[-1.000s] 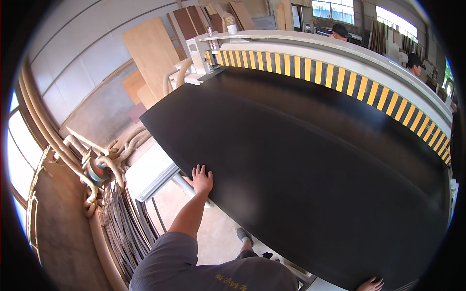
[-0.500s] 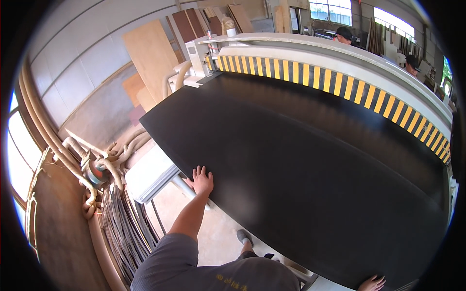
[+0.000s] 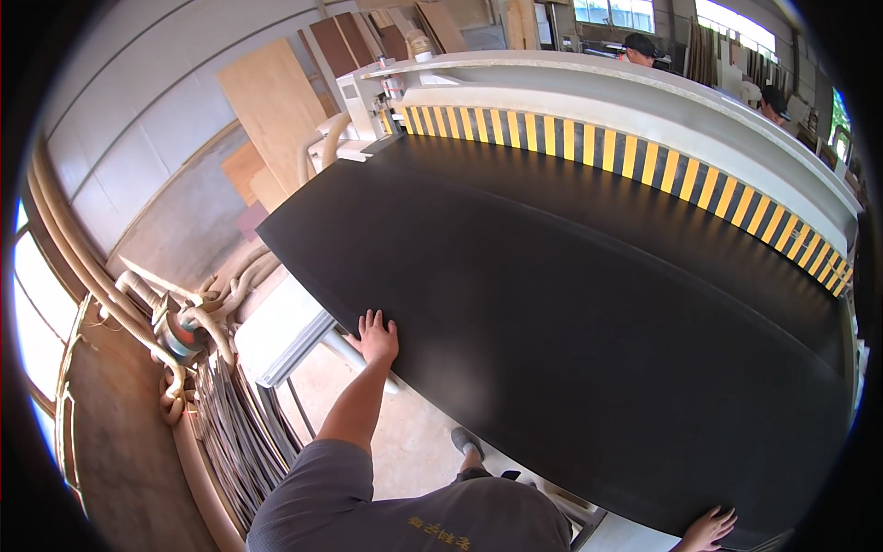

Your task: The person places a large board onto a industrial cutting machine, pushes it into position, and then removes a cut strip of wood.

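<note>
1. Head view, nearest: the right hand [image 3: 708, 530] rests on the near edge of the black panel [image 3: 570, 340], toward the panel's right end. Its grip is spread flat, fingers straight and slightly apart; I cannot tell where its thumb sits.
2. Farther along that same edge, the left hand [image 3: 375, 339] lies palm down toward the panel's left end, its grip likewise unfolded, fingers fanned, clamped on nothing visible.
3. The black panel stretches ahead of both hands, its long axis running between the left and right ends, roughly along the striped bar [image 3: 570, 141]. Both hands touch it, so neither is nearer; they stand well apart.
4. Left of the panel, just beyond its near edge, is a white ledge [image 3: 280, 340]; farther left stands a heap of thin strips [image 3: 244, 428].
5. Across the panel's far side runs the yellow-and-black striped bar, below a white beam [image 3: 644, 97]. Past the panel's left end leans a plywood sheet [image 3: 267, 110].
6. Compared with one second ago, more of the right hand shows above the lower rim, the left hand keeps its spot on the panel, and the bar's stripes reflect more clearly.
</note>
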{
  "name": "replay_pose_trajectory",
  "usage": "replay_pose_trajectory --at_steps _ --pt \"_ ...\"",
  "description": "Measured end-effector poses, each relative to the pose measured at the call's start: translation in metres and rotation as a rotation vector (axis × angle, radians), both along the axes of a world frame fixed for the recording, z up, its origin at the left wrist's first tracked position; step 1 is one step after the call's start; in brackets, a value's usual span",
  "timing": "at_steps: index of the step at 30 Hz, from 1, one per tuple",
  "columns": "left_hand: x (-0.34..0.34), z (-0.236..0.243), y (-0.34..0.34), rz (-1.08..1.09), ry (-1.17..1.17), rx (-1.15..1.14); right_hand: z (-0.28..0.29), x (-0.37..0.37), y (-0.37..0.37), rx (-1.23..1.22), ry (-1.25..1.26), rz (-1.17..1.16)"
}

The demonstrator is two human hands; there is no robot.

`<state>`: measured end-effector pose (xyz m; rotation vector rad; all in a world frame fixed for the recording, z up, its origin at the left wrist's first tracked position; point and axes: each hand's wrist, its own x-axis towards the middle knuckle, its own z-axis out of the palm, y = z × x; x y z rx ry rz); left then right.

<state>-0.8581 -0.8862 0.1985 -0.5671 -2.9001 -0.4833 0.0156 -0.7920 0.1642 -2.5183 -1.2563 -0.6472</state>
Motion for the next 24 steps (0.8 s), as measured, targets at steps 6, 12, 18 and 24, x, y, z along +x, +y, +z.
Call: replay_pose_trajectory --at_steps 6,12,18,24 --pt "-0.001 -0.004 -0.005 0.006 0.008 -0.006 -0.008 0.004 0.0 -0.008 0.052 -0.012" --pt "-0.001 -0.01 -0.006 0.013 0.021 0.007 -0.009 0.002 0.0 -0.008 0.078 -0.018" --pt "0.001 -0.013 -0.004 0.001 0.028 0.007 -0.015 0.009 -0.005 0.006 0.031 -0.014" --pt "0.002 -0.011 -0.007 0.0 0.02 0.005 -0.003 -0.004 -0.006 -0.06 0.064 -0.043"
